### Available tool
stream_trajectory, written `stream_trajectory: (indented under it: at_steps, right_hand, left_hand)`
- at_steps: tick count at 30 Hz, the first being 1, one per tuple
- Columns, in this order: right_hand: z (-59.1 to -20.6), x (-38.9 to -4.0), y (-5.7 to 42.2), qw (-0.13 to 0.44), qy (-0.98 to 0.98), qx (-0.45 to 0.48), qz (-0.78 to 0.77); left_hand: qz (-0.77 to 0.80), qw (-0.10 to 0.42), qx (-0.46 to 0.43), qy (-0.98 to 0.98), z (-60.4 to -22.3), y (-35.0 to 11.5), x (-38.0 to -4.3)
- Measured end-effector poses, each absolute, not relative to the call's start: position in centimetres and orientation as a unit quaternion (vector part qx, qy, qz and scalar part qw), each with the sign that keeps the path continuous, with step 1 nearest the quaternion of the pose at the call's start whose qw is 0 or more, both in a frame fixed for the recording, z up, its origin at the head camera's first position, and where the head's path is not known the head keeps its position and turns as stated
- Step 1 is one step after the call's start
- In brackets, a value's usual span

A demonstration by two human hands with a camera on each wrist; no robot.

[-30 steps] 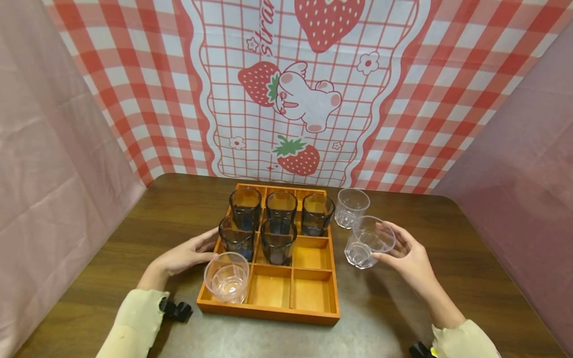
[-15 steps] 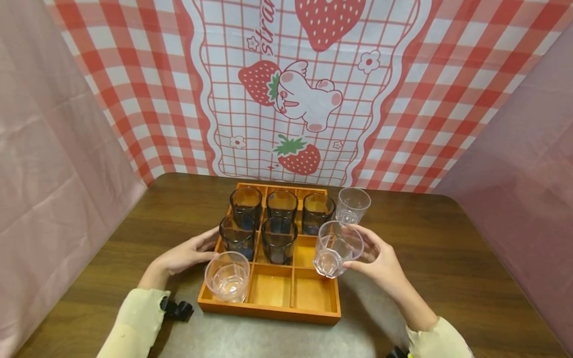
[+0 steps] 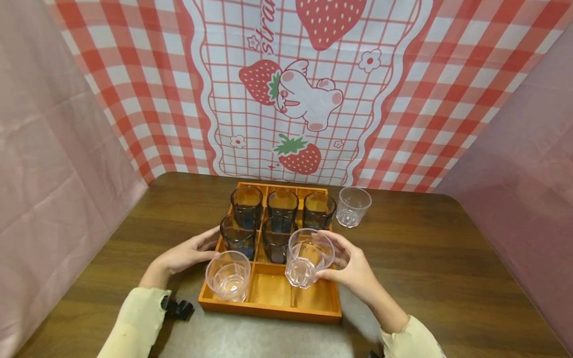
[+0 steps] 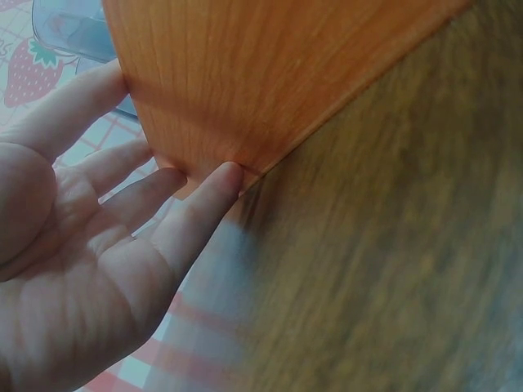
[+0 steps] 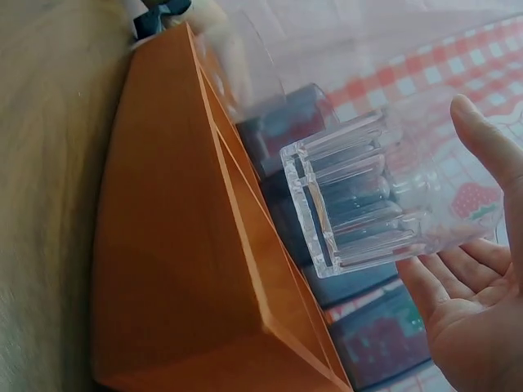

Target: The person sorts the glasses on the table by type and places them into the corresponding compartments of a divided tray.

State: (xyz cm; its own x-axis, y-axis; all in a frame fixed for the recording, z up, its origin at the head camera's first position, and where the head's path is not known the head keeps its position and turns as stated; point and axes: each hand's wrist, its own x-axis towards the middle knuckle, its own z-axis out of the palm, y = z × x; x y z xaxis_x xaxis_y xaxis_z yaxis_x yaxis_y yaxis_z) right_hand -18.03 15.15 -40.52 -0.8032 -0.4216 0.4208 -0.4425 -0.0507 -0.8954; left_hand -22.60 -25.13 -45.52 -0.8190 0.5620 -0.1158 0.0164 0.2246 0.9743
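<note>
My right hand point(image 3: 348, 263) grips a clear glass point(image 3: 309, 258) by its side, fingers and thumb around it. The glass is tilted and hangs over the right part of the wooden divided tray point(image 3: 268, 312); its faceted base point(image 5: 310, 216) shows above the tray wall in the right wrist view. My left hand point(image 3: 185, 256) rests against the tray's left side, fingertips touching the outer wall point(image 4: 221, 90) in the left wrist view. Another clear glass point(image 3: 228, 278) stands in the front left compartment. Several dark glasses point(image 3: 237, 236) fill compartments behind it.
A further clear glass point(image 3: 352, 206) stands on the wooden table point(image 3: 425, 248) beyond the tray's back right. The front middle compartment point(image 3: 270, 288) holds nothing. A red checked cloth point(image 3: 152, 99) hangs behind the table.
My right hand has carried the clear glass leftward from over the table to above the tray's right part. The left hand has stayed at the tray's side.
</note>
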Motion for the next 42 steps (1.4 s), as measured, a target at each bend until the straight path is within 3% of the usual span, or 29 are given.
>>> stream_trajectory:
  at_steps: [14, 42]
  right_hand:
    - [-41.2, -16.6, 12.9, -0.024, -0.712, 0.303, 0.633]
    - [-42.1, -15.1, 10.4, -0.027, -0.723, 0.291, 0.626]
  left_hand:
    - [0.591, 0.232, 0.192, 0.748, -45.5, -25.1, -22.7]
    - [0.590, 0.231, 0.190, 0.750, -45.5, -25.1, -22.6]
